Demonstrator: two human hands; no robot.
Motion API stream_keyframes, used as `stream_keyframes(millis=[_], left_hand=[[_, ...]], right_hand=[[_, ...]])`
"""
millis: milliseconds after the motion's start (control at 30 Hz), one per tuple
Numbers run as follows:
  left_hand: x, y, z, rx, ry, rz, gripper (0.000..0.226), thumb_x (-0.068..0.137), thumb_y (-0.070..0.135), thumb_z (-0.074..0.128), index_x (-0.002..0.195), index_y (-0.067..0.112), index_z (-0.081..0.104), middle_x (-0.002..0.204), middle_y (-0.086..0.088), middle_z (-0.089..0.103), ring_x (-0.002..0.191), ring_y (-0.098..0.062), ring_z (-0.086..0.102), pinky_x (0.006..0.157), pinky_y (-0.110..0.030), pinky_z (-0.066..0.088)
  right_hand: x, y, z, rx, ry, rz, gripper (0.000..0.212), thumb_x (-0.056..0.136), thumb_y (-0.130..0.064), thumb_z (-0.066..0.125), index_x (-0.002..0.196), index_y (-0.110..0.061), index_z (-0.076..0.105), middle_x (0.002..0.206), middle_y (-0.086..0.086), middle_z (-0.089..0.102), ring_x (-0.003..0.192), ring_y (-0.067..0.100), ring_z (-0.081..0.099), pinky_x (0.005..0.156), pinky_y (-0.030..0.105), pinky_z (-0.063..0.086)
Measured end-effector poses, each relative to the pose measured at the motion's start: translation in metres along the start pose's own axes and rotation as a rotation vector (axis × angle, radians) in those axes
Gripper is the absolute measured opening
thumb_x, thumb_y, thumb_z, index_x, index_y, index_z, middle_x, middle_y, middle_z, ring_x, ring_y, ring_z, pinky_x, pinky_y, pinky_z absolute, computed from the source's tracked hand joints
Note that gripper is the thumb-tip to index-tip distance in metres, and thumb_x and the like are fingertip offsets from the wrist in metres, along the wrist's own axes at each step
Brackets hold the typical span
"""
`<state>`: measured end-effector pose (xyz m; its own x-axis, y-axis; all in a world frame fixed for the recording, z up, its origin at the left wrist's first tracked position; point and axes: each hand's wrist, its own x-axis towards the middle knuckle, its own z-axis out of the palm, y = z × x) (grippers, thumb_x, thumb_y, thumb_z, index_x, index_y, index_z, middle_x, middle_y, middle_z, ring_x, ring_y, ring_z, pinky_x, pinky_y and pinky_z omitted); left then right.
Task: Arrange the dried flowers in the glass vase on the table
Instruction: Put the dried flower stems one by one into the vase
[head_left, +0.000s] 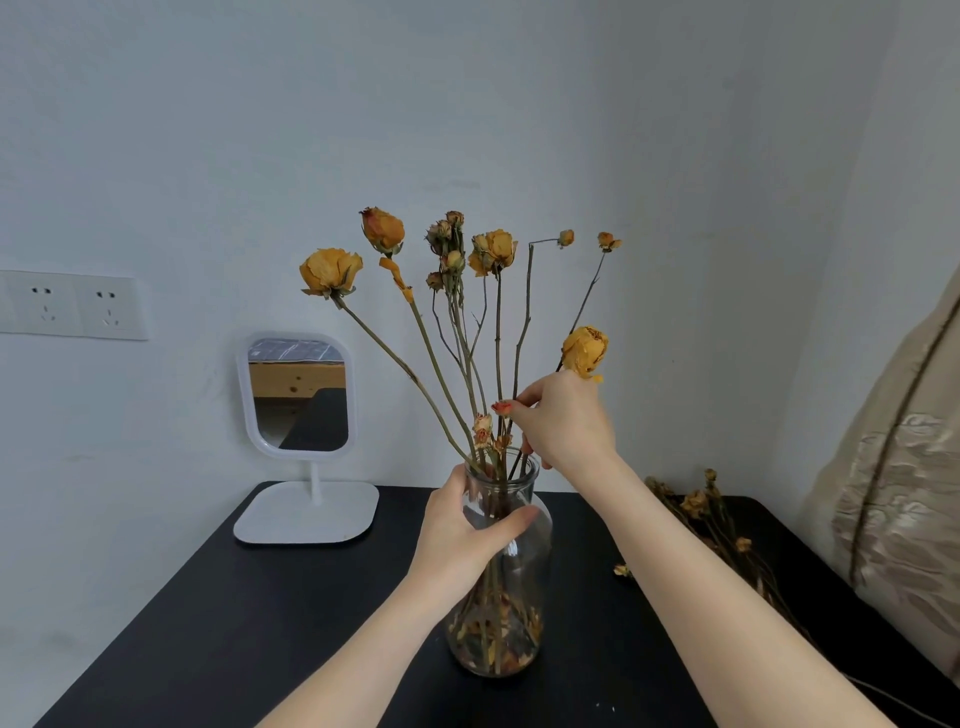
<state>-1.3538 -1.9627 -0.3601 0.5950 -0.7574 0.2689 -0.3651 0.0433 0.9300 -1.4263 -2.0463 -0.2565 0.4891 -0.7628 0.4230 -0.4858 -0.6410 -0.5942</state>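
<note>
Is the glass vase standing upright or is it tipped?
Upright. The glass vase stands on its base on the table, mouth upward, stems rising from it; the left hand holds its neck.

A white stand mirror (298, 395) sits at the back left of the black bench (249, 603), its flat base (306, 512) resting on the bench top and its rounded frame raised on a thin post. The glass reflects pale wood, checked bedding and a dark surface. On the pale wall (208, 130) to the left, 2 white sockets (72, 305) sit side by side. Shiny beige fabric (904, 519) fills the right edge, crossed by 1 dark line.
</note>
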Motion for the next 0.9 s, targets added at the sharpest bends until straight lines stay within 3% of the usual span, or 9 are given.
stream_keyframes(millis=[100, 233, 367, 533, 733, 900], left_hand=[[0.0002, 0.0002, 0.0002, -0.007, 0.005, 0.002, 0.057, 0.065, 0.048, 0.077, 0.112, 0.035, 0.048, 0.119, 0.009, 0.057, 0.112, -0.013, 0.053, 0.099, -0.038, 0.046], [-0.0008, 0.0019, 0.0000, -0.027, 0.002, 0.020, 0.056, 0.065, 0.045, 0.077, 0.113, 0.030, 0.051, 0.114, 0.010, 0.060, 0.109, -0.010, 0.055, 0.096, -0.036, 0.048], [-0.0013, 0.0015, -0.0003, -0.042, 0.006, 0.043, 0.049, 0.065, 0.043, 0.077, 0.107, 0.033, 0.053, 0.107, 0.014, 0.062, 0.105, -0.007, 0.058, 0.086, -0.023, 0.048], [-0.0010, 0.0019, 0.0001, -0.024, 0.012, 0.030, 0.056, 0.066, 0.043, 0.077, 0.113, 0.028, 0.052, 0.113, 0.008, 0.061, 0.108, -0.011, 0.056, 0.096, -0.037, 0.048], [0.0002, 0.0006, 0.0006, -0.017, 0.015, 0.029, 0.057, 0.066, 0.044, 0.077, 0.114, 0.029, 0.051, 0.115, 0.008, 0.060, 0.108, -0.012, 0.055, 0.096, -0.037, 0.048], [0.0009, -0.0006, 0.0007, -0.025, 0.013, 0.039, 0.052, 0.065, 0.045, 0.077, 0.109, 0.033, 0.052, 0.110, 0.012, 0.061, 0.105, -0.008, 0.056, 0.089, -0.026, 0.048]], right_hand=[[-0.0031, 0.0002, 0.0011, -0.047, -0.051, 0.018, 0.028, 0.091, -0.030, 0.057, 0.085, -0.007, 0.072, 0.069, 0.010, 0.069, 0.064, 0.025, 0.066, 0.067, 0.038, 0.059], [-0.0063, -0.0003, 0.0045, -0.114, -0.074, 0.027, 0.026, 0.091, -0.029, 0.057, 0.087, -0.008, 0.072, 0.068, 0.006, 0.063, 0.066, 0.021, 0.065, 0.063, 0.031, 0.054], [-0.0069, -0.0020, 0.0043, -0.156, -0.093, 0.046, 0.023, 0.090, -0.027, 0.057, 0.098, -0.011, 0.071, 0.072, 0.004, 0.062, 0.072, 0.021, 0.065, 0.063, 0.028, 0.053], [-0.0064, -0.0025, 0.0046, -0.187, -0.090, 0.041, 0.021, 0.090, -0.021, 0.057, 0.102, -0.010, 0.071, 0.076, 0.005, 0.063, 0.076, 0.022, 0.067, 0.066, 0.029, 0.055], [-0.0067, -0.0015, 0.0075, -0.191, -0.075, 0.055, 0.022, 0.089, -0.024, 0.058, 0.101, -0.011, 0.071, 0.081, 0.004, 0.066, 0.074, 0.021, 0.066, 0.065, 0.028, 0.055], [-0.0071, 0.0004, 0.0042, -0.193, -0.099, 0.040, 0.022, 0.090, -0.022, 0.057, 0.104, -0.012, 0.071, 0.088, 0.005, 0.069, 0.076, 0.020, 0.067, 0.067, 0.029, 0.055]])
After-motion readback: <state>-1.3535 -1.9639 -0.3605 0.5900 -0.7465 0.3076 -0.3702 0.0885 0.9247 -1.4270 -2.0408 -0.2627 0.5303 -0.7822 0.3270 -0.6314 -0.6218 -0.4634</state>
